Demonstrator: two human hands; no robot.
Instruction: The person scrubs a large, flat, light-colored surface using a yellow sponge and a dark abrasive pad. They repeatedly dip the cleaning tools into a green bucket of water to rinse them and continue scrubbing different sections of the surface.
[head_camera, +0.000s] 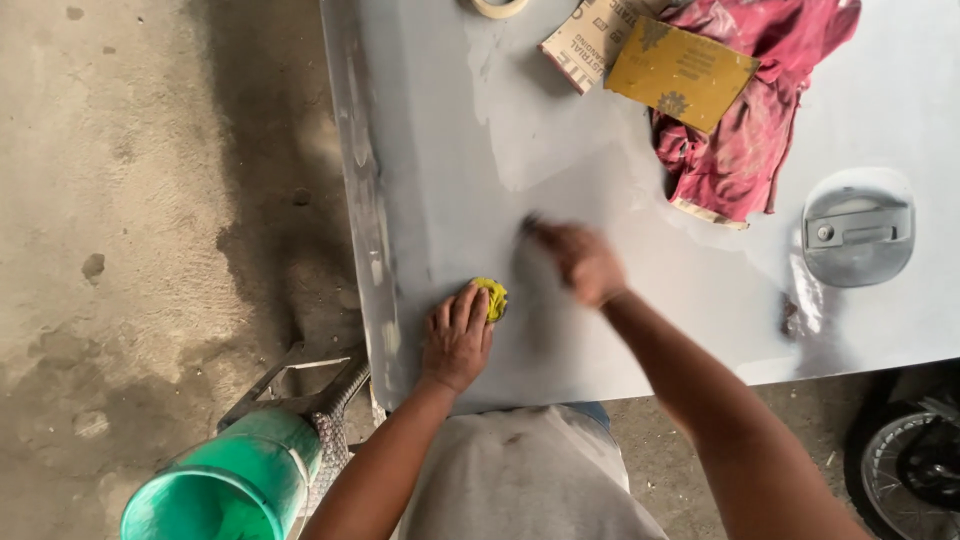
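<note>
**Two hands on the grey panel, one pinning a yellow wad, one a blur**

Nearest the camera, a green bucket (225, 490) stands at bottom left on the concrete floor (120, 200), beside a metal stand (300, 385) that runs under the panel (470, 130). The person's grey shirt fills the bottom centre.

Up at the panel's near edge, the left hand (457, 338) lies flat, palm down, fingers extended and together. The yellow wad (491, 298) sits right at its fingertips, on the far right side of them, half tucked under; sponge or cloth, I can't tell. It lies close to the panel's near-left corner, and the left hand is plainly the nearer one to it.

Just beyond and to the right, the right hand (582, 262) is smeared by motion. It looks curled over something dark at its far-left tip, pressed to the panel, but what it holds, and how tightly, I cannot tell. The blur streaks toward the near edge, so the stroke seems to run near to far.

Further out: a recessed handle (858, 235) toward the right edge, a red rag (745, 130), a yellow-brown sandpaper sheet (680, 72) lying on it, another sheet (585, 40) face down beside, and a tape roll (498, 7) cut off at the far edge. A wheel (905, 465) peeks in at bottom right, mostly out of frame.
</note>
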